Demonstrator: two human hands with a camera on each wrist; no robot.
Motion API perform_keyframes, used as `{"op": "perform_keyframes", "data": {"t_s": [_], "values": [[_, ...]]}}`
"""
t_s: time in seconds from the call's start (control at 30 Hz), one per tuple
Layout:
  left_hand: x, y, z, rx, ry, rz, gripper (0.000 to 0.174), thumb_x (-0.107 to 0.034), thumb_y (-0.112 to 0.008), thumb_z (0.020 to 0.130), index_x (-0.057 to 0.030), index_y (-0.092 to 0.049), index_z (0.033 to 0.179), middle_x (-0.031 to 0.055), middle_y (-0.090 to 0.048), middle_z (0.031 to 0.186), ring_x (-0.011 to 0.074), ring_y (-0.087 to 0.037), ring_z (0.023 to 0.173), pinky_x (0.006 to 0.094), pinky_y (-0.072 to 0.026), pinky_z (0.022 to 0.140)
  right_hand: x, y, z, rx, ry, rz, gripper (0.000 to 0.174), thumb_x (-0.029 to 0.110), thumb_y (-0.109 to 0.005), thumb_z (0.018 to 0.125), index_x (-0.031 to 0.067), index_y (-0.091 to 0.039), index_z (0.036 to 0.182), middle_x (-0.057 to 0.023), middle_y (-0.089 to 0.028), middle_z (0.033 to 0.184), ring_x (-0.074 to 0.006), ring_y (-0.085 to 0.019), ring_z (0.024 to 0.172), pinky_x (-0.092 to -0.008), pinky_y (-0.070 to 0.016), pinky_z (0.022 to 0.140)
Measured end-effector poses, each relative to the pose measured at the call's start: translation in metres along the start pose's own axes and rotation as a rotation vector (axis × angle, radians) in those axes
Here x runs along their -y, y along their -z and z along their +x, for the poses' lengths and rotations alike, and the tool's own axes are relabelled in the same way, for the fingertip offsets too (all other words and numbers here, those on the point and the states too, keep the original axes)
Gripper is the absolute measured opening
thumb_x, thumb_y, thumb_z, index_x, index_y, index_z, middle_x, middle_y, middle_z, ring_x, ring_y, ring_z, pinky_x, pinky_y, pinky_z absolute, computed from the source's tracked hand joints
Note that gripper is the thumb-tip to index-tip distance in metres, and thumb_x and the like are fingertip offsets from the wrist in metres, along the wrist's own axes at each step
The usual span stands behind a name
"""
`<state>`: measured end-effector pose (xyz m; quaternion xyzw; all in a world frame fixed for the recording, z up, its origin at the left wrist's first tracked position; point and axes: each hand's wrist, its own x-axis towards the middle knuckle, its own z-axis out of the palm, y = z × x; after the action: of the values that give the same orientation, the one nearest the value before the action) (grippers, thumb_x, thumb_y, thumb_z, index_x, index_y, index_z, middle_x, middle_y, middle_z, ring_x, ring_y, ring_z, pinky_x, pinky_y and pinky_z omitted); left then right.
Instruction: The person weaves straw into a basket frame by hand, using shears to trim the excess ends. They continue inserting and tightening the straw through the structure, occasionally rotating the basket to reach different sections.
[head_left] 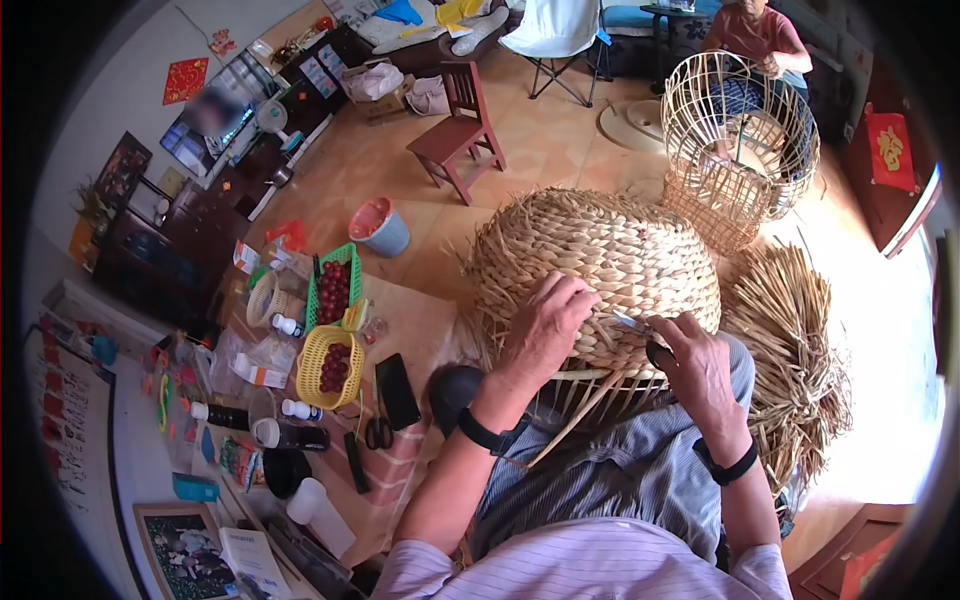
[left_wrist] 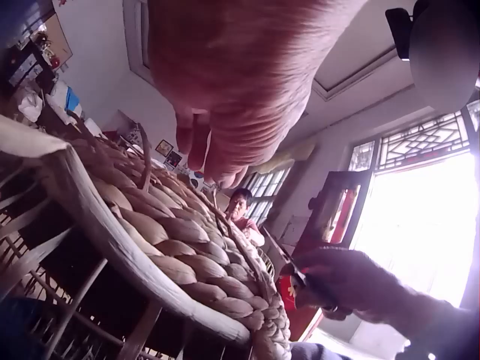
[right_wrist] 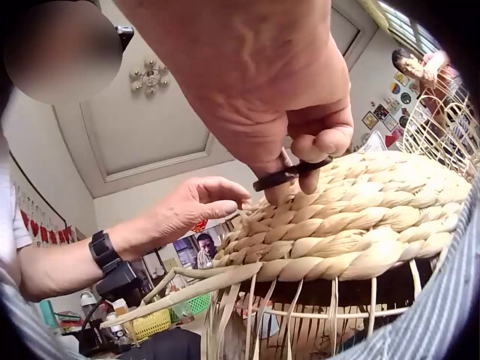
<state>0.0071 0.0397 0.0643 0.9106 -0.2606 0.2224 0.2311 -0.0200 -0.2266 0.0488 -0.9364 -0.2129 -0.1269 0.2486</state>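
Observation:
A basket (head_left: 610,260) of thick straw braids over a thin-ribbed frame leans on the person's lap. My right hand (head_left: 697,370) grips scissors (head_left: 628,321) by their dark handles, blades pointing at the weave. In the right wrist view a dark handle loop (right_wrist: 277,178) goes round the fingers. My left hand (head_left: 548,335) is over the basket's near left side, its fingertips pinching a thin straw strand at the weave. A long loose straw strand (head_left: 575,420) hangs from the rim over the lap.
A straw bundle (head_left: 785,360) lies to the right. At left, a low table holds a yellow basket (head_left: 330,365) of red fruit, a phone (head_left: 398,391), another pair of scissors (head_left: 379,433) and bottles. Another person (head_left: 765,45) sits behind an open-ribbed basket frame (head_left: 740,150).

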Motion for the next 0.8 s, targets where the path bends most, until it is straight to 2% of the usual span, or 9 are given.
{"op": "perform_keyframes", "data": {"t_s": [0.03,0.07,0.17,0.37,0.57,0.6,0.67,0.8], "values": [[-0.002,-0.001,0.001,0.005,-0.004,0.018,0.023,-0.002,-0.070,0.095,-0.0024,-0.075,0.117,0.0108,-0.070,0.123,0.0311,-0.066,0.117,0.0440,-0.0566,0.104,-0.002,0.000,0.002,0.003,0.017,-0.031,0.039,0.013,-0.080,0.092,0.0153,-0.076,0.130,-0.0103,-0.066,0.098,-0.0328,-0.074,0.083,-0.0450,-0.0580,0.070],[-0.006,-0.002,0.002,-0.060,-0.021,0.068,0.024,-0.001,-0.080,0.087,-0.0040,-0.076,0.110,0.0093,-0.069,0.121,0.0320,-0.067,0.116,0.0451,-0.0569,0.100,-0.003,0.000,0.002,0.015,0.021,-0.061,0.037,0.012,-0.077,0.093,0.0157,-0.075,0.130,-0.0106,-0.064,0.098,-0.0326,-0.073,0.084,-0.0455,-0.0570,0.069],[-0.012,-0.003,0.002,0.072,0.016,0.053,0.018,-0.001,-0.077,0.089,-0.0045,-0.074,0.106,0.0096,-0.067,0.117,0.0318,-0.066,0.114,0.0454,-0.0543,0.101,-0.008,0.000,0.002,0.010,0.060,-0.099,0.037,0.011,-0.076,0.093,0.0160,-0.073,0.130,-0.0110,-0.063,0.097,-0.0326,-0.073,0.081,-0.0462,-0.0563,0.067],[-0.012,-0.022,0.002,0.043,0.046,0.120,0.012,-0.004,-0.077,0.093,-0.0047,-0.069,0.103,0.0104,-0.066,0.110,0.0333,-0.066,0.110,0.0459,-0.0536,0.098,-0.006,0.004,0.005,0.041,0.078,-0.155,0.037,0.012,-0.074,0.094,0.0162,-0.072,0.131,-0.0123,-0.061,0.097,-0.0331,-0.072,0.079,-0.0465,-0.0553,0.065],[-0.004,-0.036,-0.001,0.019,0.226,-0.256,0.009,-0.002,-0.075,0.093,-0.0003,-0.068,0.099,0.0144,-0.066,0.104,0.0356,-0.068,0.099,0.0457,-0.0566,0.088,-0.002,0.004,0.005,0.075,0.082,-0.223,0.037,0.010,-0.067,0.096,0.0162,-0.071,0.132,-0.0140,-0.059,0.095,-0.0340,-0.070,0.084,-0.0467,-0.0538,0.067],[-0.003,-0.033,-0.001,-0.008,0.196,-0.280,0.007,-0.001,-0.074,0.093,0.0005,-0.068,0.095,0.0144,-0.067,0.103,0.0345,-0.069,0.097,0.0448,-0.0568,0.086,0.003,0.007,0.004,0.084,0.074,-0.218,0.038,0.009,-0.064,0.096,0.0163,-0.071,0.133,-0.0145,-0.059,0.095,-0.0341,-0.068,0.087,-0.0467,-0.0533,0.068],[0.004,-0.033,-0.001,-0.007,0.272,-0.424,0.010,-0.002,-0.077,0.091,0.0011,-0.069,0.096,0.0138,-0.070,0.103,0.0311,-0.070,0.093,0.0413,-0.0566,0.083,0.008,0.006,0.003,0.079,0.080,-0.228,0.042,0.007,-0.064,0.096,0.0135,-0.070,0.137,-0.0147,-0.056,0.098,-0.0335,-0.066,0.092,-0.0466,-0.0534,0.069],[0.007,-0.037,-0.001,0.004,0.333,-0.578,0.013,0.000,-0.079,0.090,0.0020,-0.068,0.097,0.0109,-0.066,0.106,0.0244,-0.069,0.099,0.0374,-0.0566,0.089,0.015,-0.006,-0.003,0.021,0.071,-0.265,0.041,0.006,-0.065,0.096,0.0090,-0.070,0.137,-0.0166,-0.054,0.101,-0.0346,-0.064,0.095,-0.0480,-0.0542,0.072]]}}
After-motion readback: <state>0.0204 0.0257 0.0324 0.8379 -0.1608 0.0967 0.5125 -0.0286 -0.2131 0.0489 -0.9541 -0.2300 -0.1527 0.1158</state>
